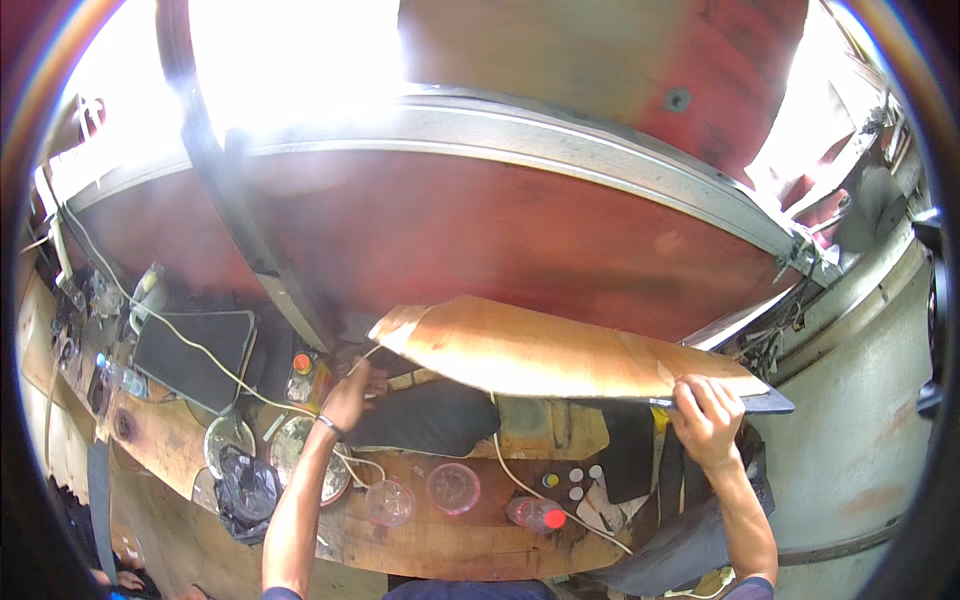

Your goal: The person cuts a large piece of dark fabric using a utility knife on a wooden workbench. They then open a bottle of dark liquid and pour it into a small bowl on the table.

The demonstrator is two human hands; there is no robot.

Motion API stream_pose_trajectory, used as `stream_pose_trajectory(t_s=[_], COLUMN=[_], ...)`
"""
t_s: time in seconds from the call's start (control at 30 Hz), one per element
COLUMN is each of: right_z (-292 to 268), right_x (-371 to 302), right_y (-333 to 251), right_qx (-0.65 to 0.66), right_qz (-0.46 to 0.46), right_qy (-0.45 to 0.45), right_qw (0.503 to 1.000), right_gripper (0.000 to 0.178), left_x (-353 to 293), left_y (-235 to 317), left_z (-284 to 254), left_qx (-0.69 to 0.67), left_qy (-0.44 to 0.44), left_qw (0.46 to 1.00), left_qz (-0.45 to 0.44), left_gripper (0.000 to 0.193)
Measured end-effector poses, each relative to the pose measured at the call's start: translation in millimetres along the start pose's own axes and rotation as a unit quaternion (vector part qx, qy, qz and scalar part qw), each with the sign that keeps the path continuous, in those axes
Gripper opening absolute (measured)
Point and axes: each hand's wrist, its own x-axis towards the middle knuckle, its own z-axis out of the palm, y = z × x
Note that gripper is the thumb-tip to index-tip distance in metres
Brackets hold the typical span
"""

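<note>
A long, thin sheet of light brown wood (540, 350) with a curved outline is held up over the workbench, tilted. My right hand (707, 415) is closed on its right end, fingers over the near edge, where a dark layer shows beneath the wood. Just below the sheet's left tip is my left hand (350, 398), a band round its wrist. Its fingers look apart, with no clear grip on anything, though they are partly blurred. Under the sheet lies a piece of black material (430, 420). A pale cable (230, 372) runs close to my left hand.
On the wooden bench (430, 550) stand a pink-rimmed clear tub (454, 488), another clear tub (389, 502), a red-capped bottle (537, 515) and several small caps. A black bag (247, 490) and a dark flat panel (195, 358) lie left. A metal post (235, 215) rises behind.
</note>
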Motion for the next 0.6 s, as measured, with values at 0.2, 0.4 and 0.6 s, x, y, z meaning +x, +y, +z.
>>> stream_pose_trajectory(t_s=[0.2, 0.4, 0.6], right_z=[8.9, 13.4, 2.4], right_x=[-47.6, -77.3, -87.1], right_y=[-13.7, -9.5, 3.7], right_qx=[0.026, 0.039, 0.055], right_qz=[-0.043, -0.042, -0.038], right_qy=[0.056, 0.099, 0.105], right_qw=[0.997, 0.993, 0.992], right_gripper=[0.012, 0.018, 0.015], left_x=[-64.9, -102.0, -106.3], left_y=[117.5, 132.1, 118.3], left_z=[37.3, 57.6, 75.7], left_qx=[-0.32, -0.296, -0.342], left_qy=[-0.082, -0.07, -0.023], left_qw=[0.937, 0.953, 0.939], left_qz=[0.11, 0.008, 0.024], left_gripper=[0.088, 0.076, 0.054])
